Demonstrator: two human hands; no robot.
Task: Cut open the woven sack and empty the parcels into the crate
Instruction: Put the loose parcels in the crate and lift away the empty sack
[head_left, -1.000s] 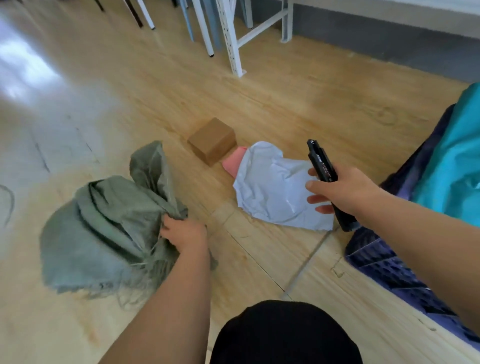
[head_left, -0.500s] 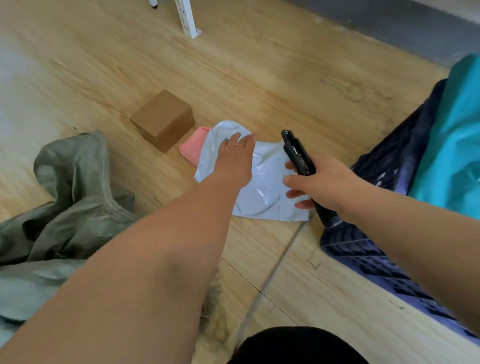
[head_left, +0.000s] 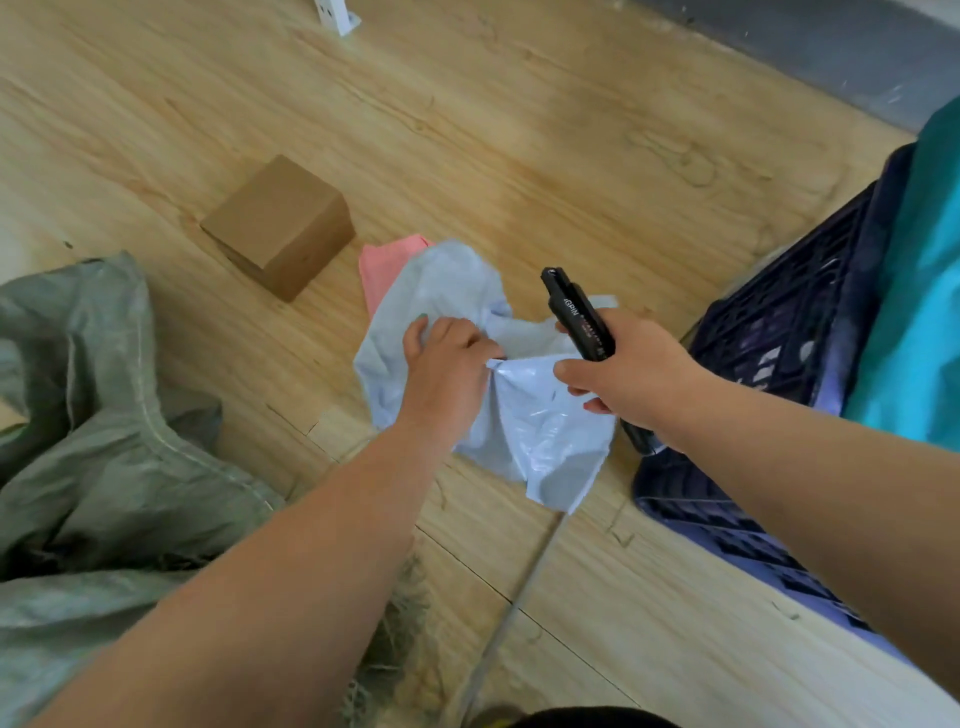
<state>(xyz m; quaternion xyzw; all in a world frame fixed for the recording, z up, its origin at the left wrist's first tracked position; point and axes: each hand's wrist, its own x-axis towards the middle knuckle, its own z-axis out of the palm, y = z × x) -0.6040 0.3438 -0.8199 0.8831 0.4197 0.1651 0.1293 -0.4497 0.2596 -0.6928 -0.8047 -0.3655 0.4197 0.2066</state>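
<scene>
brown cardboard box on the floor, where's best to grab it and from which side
Grip the brown cardboard box from above, fingers on two opposite side faces. It sits flat and closed on the floor, standing apart from the pink parcel, with its top and sides exposed.

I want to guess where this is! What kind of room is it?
Probably a parcel sorting or storage room: a green woven sack, a brown cardboard box and a grey plastic mailer bag lie on the wood-look floor, beside a dark plastic crate.

Parcel sorting room: wood-laminate floor (head_left: 519, 130), white metal rack leg (head_left: 335, 15), dark plastic crate (head_left: 769, 332), woven sack (head_left: 114, 415).
</scene>
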